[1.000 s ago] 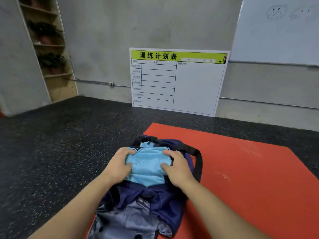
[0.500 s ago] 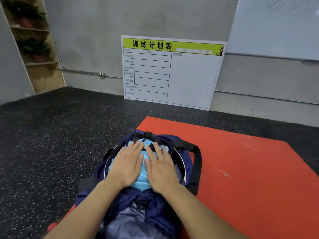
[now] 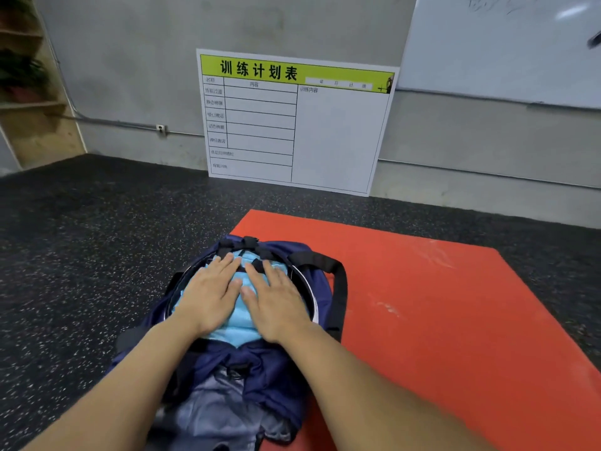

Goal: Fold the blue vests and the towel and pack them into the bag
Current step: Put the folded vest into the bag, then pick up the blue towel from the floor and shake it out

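Both hands lie flat, fingers straight, side by side: the left hand (image 3: 209, 296) and right hand (image 3: 274, 299) press the folded light-blue fabric (image 3: 239, 323) beneath them into the open navy backpack (image 3: 260, 369), which overlaps the red floor mat (image 3: 422, 304).

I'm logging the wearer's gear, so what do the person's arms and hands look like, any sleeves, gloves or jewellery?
Both forearms are bare with no sleeves in view. The left hand and right hand wear no gloves, and no rings, watch or bands show.
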### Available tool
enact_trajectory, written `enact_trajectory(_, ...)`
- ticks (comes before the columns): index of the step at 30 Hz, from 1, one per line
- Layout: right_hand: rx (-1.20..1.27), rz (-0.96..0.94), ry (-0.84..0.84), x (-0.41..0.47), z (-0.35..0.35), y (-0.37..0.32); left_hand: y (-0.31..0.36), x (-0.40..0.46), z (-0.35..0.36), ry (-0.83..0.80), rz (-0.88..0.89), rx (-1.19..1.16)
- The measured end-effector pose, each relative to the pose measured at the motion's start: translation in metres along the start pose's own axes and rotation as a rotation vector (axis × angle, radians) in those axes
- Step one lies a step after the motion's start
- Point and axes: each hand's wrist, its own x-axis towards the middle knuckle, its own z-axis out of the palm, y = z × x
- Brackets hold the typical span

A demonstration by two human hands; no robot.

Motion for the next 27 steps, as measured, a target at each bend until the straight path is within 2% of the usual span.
enact_trajectory(4,0.036,-0.065,0.099,-0.03,-0.054,0.01,0.04,-0.008,-0.036,0.146,0.071,0.051)
enact_trajectory(8,-0.016,-0.035,0.2,-0.083,-0.108,0.054,0.106,-0.023,-0.047,0.155,0.224,-0.026)
enact_trajectory(18,-0.09,0.257,0.304,-0.294,-0.199,0.208,0.337,-0.062,0.008,0.013,0.558,-0.113)
enact_trajectory(27,-0.1,0.587,0.354,-0.536,-0.208,0.332,0.553,-0.131,0.121,-0.207,0.864,-0.145)
